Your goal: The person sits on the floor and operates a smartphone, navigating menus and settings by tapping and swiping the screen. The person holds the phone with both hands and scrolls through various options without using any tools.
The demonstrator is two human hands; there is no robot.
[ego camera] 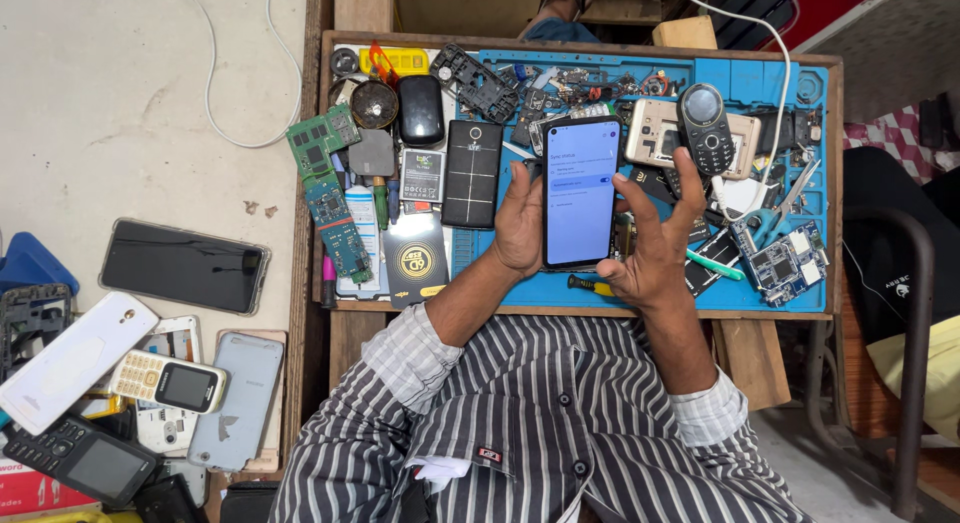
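Striped shirt (540,423), L hand (520,228) gripping smartphone (581,191), gold-black label (416,260) maybe sticker

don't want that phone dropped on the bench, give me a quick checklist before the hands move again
1. Left hand grips the smartphone by its edge: ok.
2. Screen lit and facing up: ok.
3. Right hand open beside the phone, fingers spread, holding nothing: ok.
4. Right fingers touching the screen: cannot tell.
5. Blue work mat under the phone free of parts: not ok, a black battery and circuit boards lie close by.
6. Scissors clear of the right hand: ok.
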